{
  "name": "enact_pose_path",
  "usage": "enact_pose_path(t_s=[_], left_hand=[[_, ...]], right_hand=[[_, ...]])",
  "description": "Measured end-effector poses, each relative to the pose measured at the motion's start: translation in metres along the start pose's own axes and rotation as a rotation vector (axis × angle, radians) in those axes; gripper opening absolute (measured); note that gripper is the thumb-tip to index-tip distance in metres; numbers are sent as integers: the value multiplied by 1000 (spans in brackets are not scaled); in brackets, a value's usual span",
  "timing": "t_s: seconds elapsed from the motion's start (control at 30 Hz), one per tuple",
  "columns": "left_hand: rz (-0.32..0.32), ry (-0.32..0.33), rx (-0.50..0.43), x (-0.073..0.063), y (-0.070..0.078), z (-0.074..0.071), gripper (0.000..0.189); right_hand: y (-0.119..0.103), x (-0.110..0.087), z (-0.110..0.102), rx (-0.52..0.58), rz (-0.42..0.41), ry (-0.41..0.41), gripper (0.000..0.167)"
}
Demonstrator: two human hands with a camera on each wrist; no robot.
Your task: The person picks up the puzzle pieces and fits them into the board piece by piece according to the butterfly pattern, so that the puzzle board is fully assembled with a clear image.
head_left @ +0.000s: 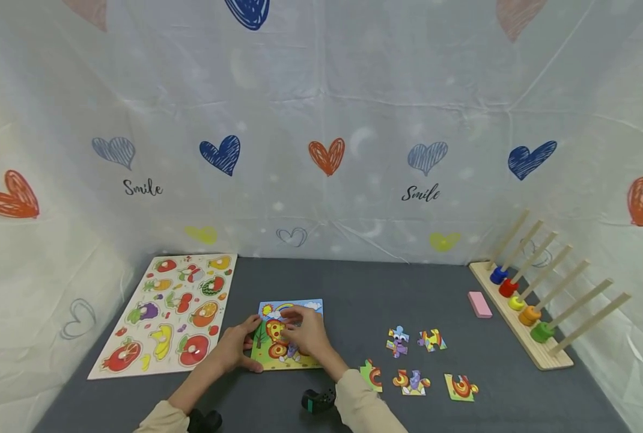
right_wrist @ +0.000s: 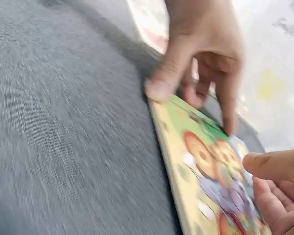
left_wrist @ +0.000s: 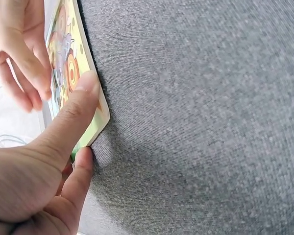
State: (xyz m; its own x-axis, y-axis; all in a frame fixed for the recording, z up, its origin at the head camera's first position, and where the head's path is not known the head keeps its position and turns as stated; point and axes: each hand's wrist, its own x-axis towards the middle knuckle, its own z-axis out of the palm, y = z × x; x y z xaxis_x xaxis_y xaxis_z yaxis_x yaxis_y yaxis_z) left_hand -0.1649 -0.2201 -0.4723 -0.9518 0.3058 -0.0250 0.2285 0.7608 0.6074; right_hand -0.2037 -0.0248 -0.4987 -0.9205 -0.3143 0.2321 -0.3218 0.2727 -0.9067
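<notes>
A small, colourful jigsaw puzzle board (head_left: 278, 364) with a cartoon picture lies on the dark table. My left hand (head_left: 234, 347) holds it at the lower left corner, the thumb on the front edge and the fingers along the left side. Over the board's upper middle hovers my right hand (head_left: 309, 334), its thumb and fingers loosely bent; no piece shows between them in the right wrist view, where that hand (right_wrist: 281, 188) is partly cut off. To the right lie several loose jigsaw pieces, among them a purple one (head_left: 398, 343) and one with a green edge (head_left: 461, 388).
A white fruit picture board (head_left: 154, 331) lies at the left. A pink block (head_left: 479, 305) and a wooden peg stand (head_left: 556, 359) with coloured rings are at the right. A patterned white curtain (head_left: 321, 222) hangs behind the grey table (head_left: 354, 282).
</notes>
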Motion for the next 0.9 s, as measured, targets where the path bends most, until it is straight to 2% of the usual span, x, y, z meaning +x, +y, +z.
enact_pose_path(t_s=[0.2,0.27,0.4,0.5,0.63,0.8,0.9], left_hand=[[-28,8,-6,-3,1,1,94],[-20,4,-8,-4,1,1,95],[-12,-9,-22,-4,0,0,95],[-3,-17,-28,-3,-1,0,95],[0,-24,-22,-1,-2,1,96],[-25,-29,-14,2,-1,2,97],[-39,-27,-18,3,0,2,97]], right_hand=[[7,-9,-37,48,24,-23,31],[9,-16,-54,41,18,-10,32],[6,-32,-93,51,65,44,34],[15,-44,-124,79,130,69,37],[37,-61,-162,107,167,63,42],[47,-81,-201,19,196,52,45],[50,-87,-214,-43,221,5,47]])
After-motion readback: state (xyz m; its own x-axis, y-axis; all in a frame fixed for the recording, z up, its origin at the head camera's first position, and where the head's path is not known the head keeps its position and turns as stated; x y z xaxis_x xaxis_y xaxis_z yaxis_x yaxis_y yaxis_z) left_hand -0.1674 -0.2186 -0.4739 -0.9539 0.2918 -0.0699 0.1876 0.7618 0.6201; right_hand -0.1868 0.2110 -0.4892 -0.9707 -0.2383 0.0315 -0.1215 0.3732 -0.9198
